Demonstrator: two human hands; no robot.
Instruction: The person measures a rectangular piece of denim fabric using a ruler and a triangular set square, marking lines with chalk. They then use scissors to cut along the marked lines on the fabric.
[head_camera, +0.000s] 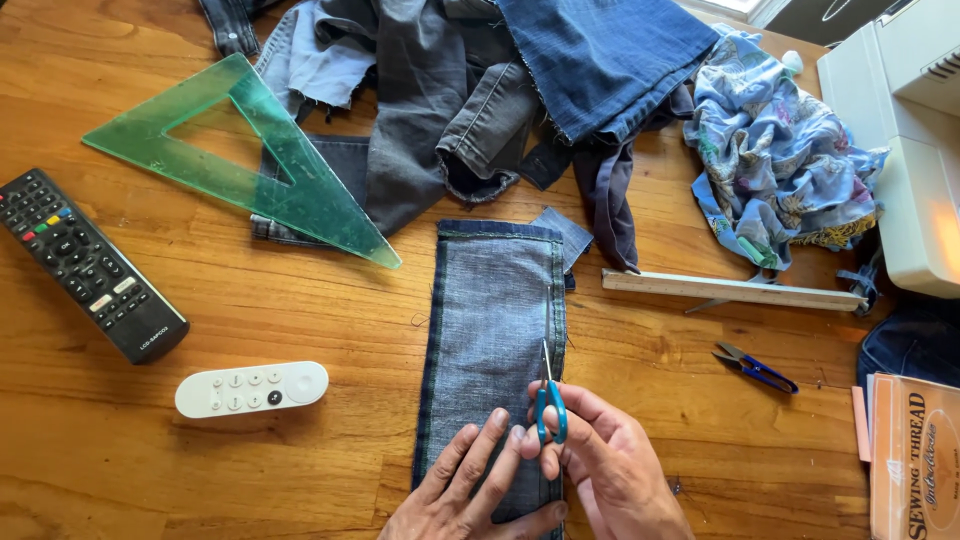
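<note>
Head view: wooden table (250, 480) fills frame; heap of denim scraps (480, 90) at the top, white sewing machine (915, 140) at right edge, floral cloth (775, 150) beside it; denim strip (492, 330) lies lengthwise at centre; green set square (300, 190) upper left, wooden ruler (735, 290) right of strip; black remote (85, 265) and white remote (252, 388) at left; left hand (465, 495) flat, fingers pressing strip's lower end; right hand (620, 470) grasping teal thread snips (549, 400), blades over strip's right seam; purple snips (755, 368) lie apart at right.
</note>
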